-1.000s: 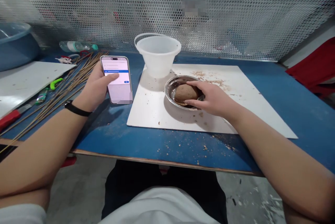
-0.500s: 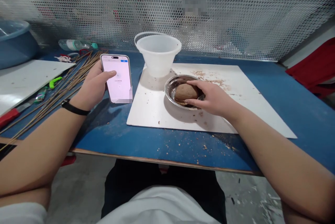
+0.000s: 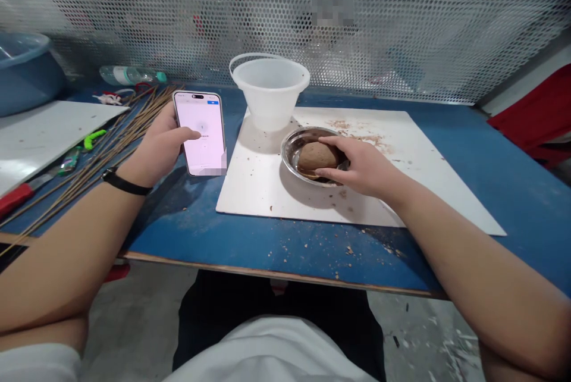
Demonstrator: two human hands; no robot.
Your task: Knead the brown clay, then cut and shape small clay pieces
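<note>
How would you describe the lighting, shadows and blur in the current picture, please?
In the head view, bowl and bucket cast soft shadows on the board; there too, the bowl glints, the phone's screen is bright and partly pixelated, and everything behind the mesh looks indistinct.

From head height, the camera looks forward and down over the blue table.

Bright, cool light from above. We note soft shadows on the white board under bucket and metal bowl, rim glinting; phone screen glowing. Mesh partly pixelated; edges stretched, top-right corner dark.
</note>
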